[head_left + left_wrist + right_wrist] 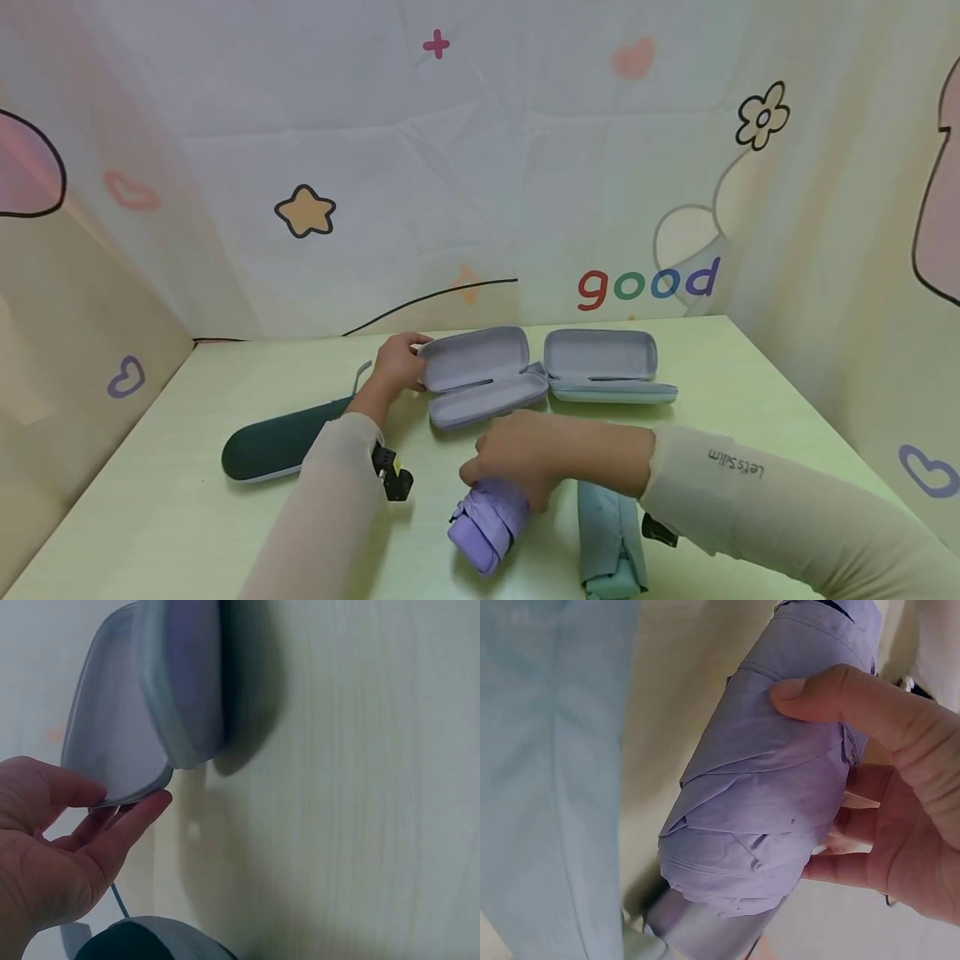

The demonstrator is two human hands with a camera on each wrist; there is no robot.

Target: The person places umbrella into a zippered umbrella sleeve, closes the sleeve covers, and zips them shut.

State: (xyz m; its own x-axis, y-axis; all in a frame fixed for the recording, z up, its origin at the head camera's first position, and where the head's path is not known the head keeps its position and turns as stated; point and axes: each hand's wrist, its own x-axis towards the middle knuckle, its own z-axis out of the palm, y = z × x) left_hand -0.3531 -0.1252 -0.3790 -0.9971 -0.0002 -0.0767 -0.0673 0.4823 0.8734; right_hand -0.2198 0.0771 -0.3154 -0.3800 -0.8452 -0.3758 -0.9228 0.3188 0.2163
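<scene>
My left hand (395,364) pinches the lid edge of a lavender-grey hard case (476,360), which lies open toward the back of the table. In the left wrist view, the thumb of this hand (64,844) is on one side of the raised lid (124,727) and the fingers are on the other. A folded purple umbrella (491,525) is gripped by my right hand (517,458) near the front middle. The right wrist view has that hand (900,772) curled round the wrapped cloth of the umbrella (757,795), thumb on top.
Beside the lavender-grey case, a mint-green case (611,392) stands open with a grey lining. A folded grey-green umbrella (611,533) lies to the right of the purple one. On the left rests a long dark green case (277,437) with a strap. A printed cloth (375,150) hangs behind the table.
</scene>
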